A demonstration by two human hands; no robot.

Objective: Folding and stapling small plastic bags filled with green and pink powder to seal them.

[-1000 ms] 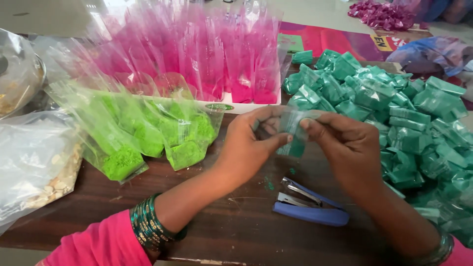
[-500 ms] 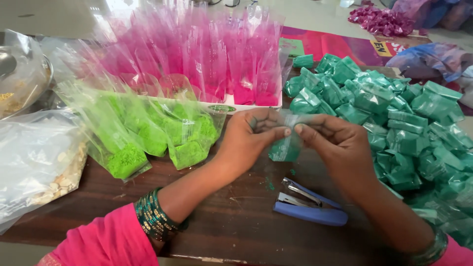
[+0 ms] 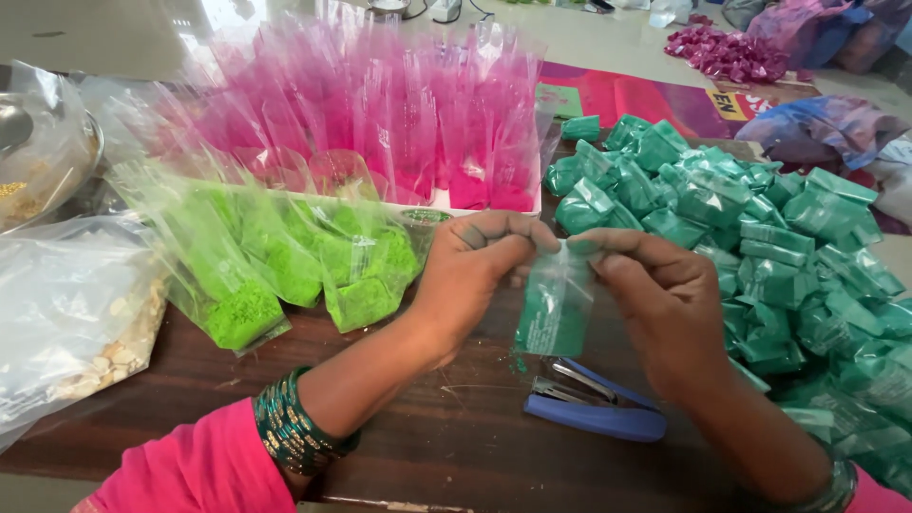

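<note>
We hold a small clear packet of teal powder (image 3: 554, 318) above the front middle of the dark wooden table (image 3: 418, 418), our left hand (image 3: 475, 271) and right hand (image 3: 655, 294) each pinched on its top edge, thumbs and fingertips pressed together on the plastic. The packet hangs upright between the hands, its mouth not yet folded flat as far as we can tell. Just below it, touching the table, lies a blue stapler (image 3: 594, 408). Along the right edge a large heap of folded teal packets (image 3: 760, 237) appears finished; we judge this colour well advanced. By the left side, open bags of lime-green powder (image 3: 285, 271) lean unsealed, and behind them, toward the far edge, rows of open pink-powder bags (image 3: 380, 133) stand unsealed too, so much closing seems left.
</note>
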